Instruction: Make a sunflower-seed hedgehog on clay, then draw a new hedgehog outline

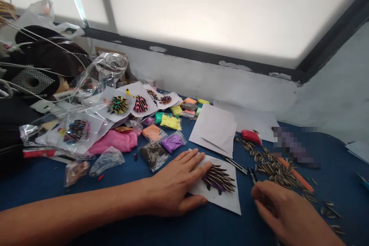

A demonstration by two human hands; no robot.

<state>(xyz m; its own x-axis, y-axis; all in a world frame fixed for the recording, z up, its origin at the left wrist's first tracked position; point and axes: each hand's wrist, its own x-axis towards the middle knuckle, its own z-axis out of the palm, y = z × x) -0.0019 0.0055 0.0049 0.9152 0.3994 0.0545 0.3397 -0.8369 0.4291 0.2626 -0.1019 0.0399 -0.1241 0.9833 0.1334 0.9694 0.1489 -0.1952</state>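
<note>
My left hand (184, 182) lies flat, fingers stretched out, across the left part of a white paper sheet (230, 205). On that sheet, right beside my fingertips, is a hedgehog-like figure (220, 177) of purple clay covered with striped sunflower seeds. Its left end is hidden under my hand. My right hand (276, 203) is closed around dark tweezers (253, 177), whose two thin tips point away from me. They are just right of the sheet, beside a pile of loose sunflower seeds (276, 171). A slim metal tool (238, 165) lies at the sheet's upper edge.
Blank papers (215, 127), a red clay packet (251, 136) and an orange stick (296, 177) lie beyond. Purple (173, 141) and dark clay packets (155, 156) sit left, near finished seed figures (119, 104). Plastic bags and a black spool (31, 80) crowd the far left.
</note>
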